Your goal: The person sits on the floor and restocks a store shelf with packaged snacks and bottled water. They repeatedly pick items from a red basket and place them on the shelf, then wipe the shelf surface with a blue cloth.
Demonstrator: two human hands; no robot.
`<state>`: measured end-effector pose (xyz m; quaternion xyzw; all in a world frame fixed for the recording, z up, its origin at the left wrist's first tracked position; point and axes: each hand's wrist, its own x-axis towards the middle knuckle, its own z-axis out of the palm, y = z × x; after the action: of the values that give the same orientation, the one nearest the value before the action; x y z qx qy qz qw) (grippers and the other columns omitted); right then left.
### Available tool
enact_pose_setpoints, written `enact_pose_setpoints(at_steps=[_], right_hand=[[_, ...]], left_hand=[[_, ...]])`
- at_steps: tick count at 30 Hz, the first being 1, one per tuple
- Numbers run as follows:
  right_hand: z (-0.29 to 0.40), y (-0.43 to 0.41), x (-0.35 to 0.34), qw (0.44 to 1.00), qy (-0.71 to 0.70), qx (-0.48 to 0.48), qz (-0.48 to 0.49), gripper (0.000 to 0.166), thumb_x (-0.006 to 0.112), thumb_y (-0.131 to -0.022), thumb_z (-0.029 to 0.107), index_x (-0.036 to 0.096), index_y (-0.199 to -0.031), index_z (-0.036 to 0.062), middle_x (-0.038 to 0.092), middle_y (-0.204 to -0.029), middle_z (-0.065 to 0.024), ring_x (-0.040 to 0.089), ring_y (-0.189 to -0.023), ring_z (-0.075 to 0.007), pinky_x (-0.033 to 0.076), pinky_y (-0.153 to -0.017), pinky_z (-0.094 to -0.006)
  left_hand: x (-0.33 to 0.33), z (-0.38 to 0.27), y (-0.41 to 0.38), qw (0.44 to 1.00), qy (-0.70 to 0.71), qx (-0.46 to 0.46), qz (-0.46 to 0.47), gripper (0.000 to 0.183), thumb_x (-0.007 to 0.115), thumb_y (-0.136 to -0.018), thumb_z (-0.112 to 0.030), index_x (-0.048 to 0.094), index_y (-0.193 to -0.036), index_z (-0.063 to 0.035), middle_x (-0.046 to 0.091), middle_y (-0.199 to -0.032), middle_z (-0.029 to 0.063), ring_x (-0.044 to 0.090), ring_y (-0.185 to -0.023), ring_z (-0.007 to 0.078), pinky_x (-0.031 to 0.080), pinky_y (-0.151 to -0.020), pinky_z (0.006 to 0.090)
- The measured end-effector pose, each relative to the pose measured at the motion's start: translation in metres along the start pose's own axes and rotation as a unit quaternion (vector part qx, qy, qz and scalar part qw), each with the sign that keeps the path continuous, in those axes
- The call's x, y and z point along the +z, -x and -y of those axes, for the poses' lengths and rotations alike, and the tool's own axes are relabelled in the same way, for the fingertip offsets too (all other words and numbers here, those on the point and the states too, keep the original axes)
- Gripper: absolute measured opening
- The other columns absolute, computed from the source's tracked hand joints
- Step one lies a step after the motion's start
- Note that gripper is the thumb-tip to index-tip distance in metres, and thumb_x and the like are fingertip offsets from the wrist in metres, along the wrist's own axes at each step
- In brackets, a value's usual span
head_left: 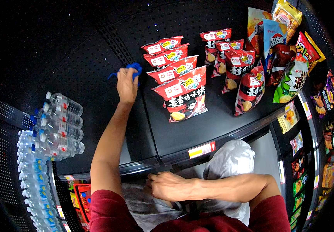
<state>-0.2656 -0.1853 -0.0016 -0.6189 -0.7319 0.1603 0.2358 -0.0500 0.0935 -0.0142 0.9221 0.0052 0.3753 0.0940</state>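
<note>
My left hand (127, 82) reaches out over the black metal shelf (111, 124) and grips a bunched blue cloth (135, 70). The cloth is pressed near the seam between two shelf panels, with a thin strand trailing to its left. Just right of it stand red snack bags (181, 101), several in a row, one behind another. My right hand (168, 185) is held low before my body, by the shelf's front edge and above my knee. Its fingers curl under and are partly hidden, so whether they hold anything is not visible.
Clear water bottles (64, 127) lie stacked at the shelf's left, beside a tall column of upright bottles (36, 179). More red bags (245, 69) and mixed chip bags (291, 78) stand at right. A price tag (201, 150) sits on the front rail. A red basket (83, 200) is low left.
</note>
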Motion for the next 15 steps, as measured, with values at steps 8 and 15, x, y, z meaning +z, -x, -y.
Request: enact_pose_setpoints(at_steps=[8,15], right_hand=[[-0.006,-0.003,0.013,0.994,0.004,0.008,-0.112,0.013,0.065,-0.077,0.012,0.067,-0.071,0.0001,0.069,-0.081,-0.0186,0.067,-0.09,-0.0343,0.06,-0.066,-0.0439],[0.013,0.0,0.003,0.999,0.019,0.022,-0.042,0.018,0.06,-0.086,0.014,0.065,-0.095,-0.0007,0.068,-0.091,-0.015,0.066,-0.095,-0.0314,0.059,-0.071,-0.0417]], left_hand=[[-0.043,0.023,-0.018,0.999,-0.029,0.012,-0.006,0.029,0.072,-0.082,0.002,0.065,-0.108,-0.0091,0.057,-0.112,0.0156,0.057,-0.108,0.0365,0.05,-0.095,0.0441],[-0.152,0.066,-0.136,0.961,-0.134,0.035,-0.241,0.03,0.074,-0.09,-0.017,0.067,-0.119,-0.0105,0.059,-0.119,0.0212,0.056,-0.115,0.041,0.048,-0.098,0.0502]])
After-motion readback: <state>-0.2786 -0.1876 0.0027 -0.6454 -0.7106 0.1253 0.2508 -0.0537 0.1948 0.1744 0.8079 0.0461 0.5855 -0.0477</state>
